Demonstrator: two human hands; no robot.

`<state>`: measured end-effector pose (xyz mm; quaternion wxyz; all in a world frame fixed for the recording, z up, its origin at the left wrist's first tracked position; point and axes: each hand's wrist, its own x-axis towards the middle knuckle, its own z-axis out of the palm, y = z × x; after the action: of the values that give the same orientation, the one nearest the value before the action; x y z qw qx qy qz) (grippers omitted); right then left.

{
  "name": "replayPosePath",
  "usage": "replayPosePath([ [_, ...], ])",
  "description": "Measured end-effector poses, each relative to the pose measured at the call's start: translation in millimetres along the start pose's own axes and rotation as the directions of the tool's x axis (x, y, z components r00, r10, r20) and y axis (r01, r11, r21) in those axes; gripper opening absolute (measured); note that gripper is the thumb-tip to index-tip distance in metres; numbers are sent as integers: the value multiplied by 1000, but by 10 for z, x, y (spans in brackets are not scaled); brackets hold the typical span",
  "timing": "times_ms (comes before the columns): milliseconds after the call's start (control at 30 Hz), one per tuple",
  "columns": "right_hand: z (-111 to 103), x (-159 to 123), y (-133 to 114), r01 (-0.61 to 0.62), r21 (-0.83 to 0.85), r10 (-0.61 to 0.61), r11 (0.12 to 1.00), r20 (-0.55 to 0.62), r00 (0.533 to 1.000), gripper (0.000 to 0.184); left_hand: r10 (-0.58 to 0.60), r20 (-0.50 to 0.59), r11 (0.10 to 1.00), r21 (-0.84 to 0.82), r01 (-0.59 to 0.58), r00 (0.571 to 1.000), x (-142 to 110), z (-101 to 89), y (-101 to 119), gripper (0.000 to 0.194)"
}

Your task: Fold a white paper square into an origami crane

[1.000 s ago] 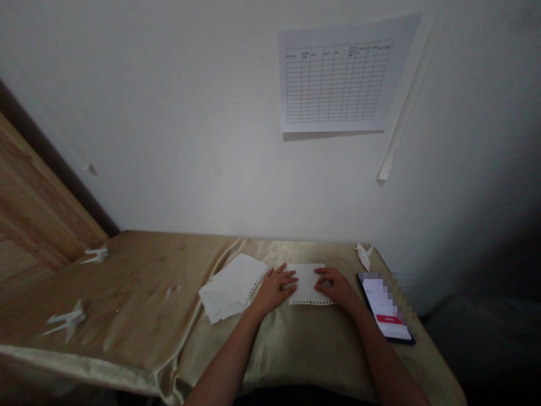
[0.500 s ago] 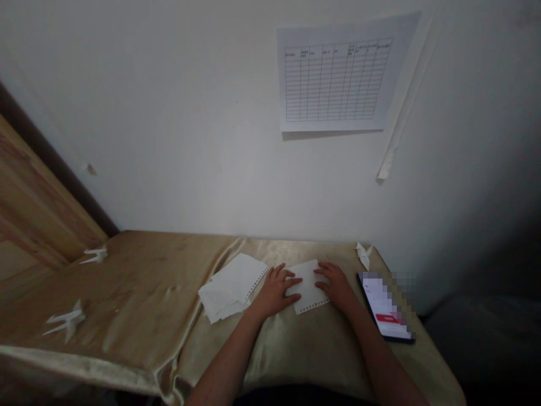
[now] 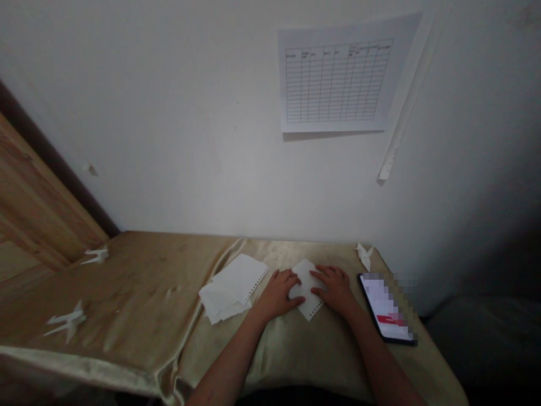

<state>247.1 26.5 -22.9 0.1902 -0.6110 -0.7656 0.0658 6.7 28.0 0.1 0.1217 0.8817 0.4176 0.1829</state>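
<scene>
A white sheet of paper (image 3: 307, 293) with a row of punched holes along its near edge lies turned at an angle on the gold cloth. My left hand (image 3: 282, 292) rests on its left side, fingers apart. On the right side my right hand (image 3: 333, 286) lies with spread fingers touching the sheet. Parts of the paper are hidden under both hands. Left of my left hand is a loose stack of white paper sheets (image 3: 236, 279), the top one with holes along its right edge.
A phone (image 3: 384, 310) with a lit screen lies to the right. Folded white paper figures sit at the back right (image 3: 364, 256), far left (image 3: 96, 255) and near left (image 3: 70, 321). The satin cloth (image 3: 139, 293) covers the table up to the wall, where a printed table sheet (image 3: 336, 84) hangs.
The sheet under my hands has turned, so its holed edge now slants more steeply with a corner toward me. Both hands have shifted slightly with it. The stack stays put.
</scene>
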Motion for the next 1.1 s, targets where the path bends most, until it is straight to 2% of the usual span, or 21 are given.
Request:
replayPosePath([
  [133, -12, 24, 29, 1, -17, -2, 1000, -51, 999, 44, 6, -18, 1000, 19, -5, 1000, 14, -35, 22, 46],
  [300, -103, -5, -16, 40, 10, -40, 999, -58, 998, 37, 78, 94, 997, -9, -78, 993, -11, -31, 3, 47],
  [400, -144, -20, -45, 32, 36, -30, 999, -45, 999, 33, 45, 136, 998, 25, -49, 990, -29, -42, 36, 50],
  [533, -171, -14, -47, 39, 90, -37, 995, -29, 999, 34, -35, 83, 991, 128, 24, 996, -42, -57, 116, 55],
  [667, -160, -11, -32, 66, 149, -68, 987, 5, 998, 35, -65, 18, 979, 195, 61, 998, -49, -45, 135, 62],
  [733, -154, -14, -30, 79, 169, -86, 982, 31, 996, 36, -66, 10, 981, 182, 63, 998, -48, -38, 113, 66],
  [867, -157, -20, -30, 88, 180, -101, 980, 61, 993, 39, -58, 60, 994, 98, 52, 997, -36, -42, 52, 76],
  [1100, -128, -16, 20, 108, 201, -117, 974, 32, 993, 34, -71, 47, 997, 30, 69, 996, -27, -47, 24, 63],
])
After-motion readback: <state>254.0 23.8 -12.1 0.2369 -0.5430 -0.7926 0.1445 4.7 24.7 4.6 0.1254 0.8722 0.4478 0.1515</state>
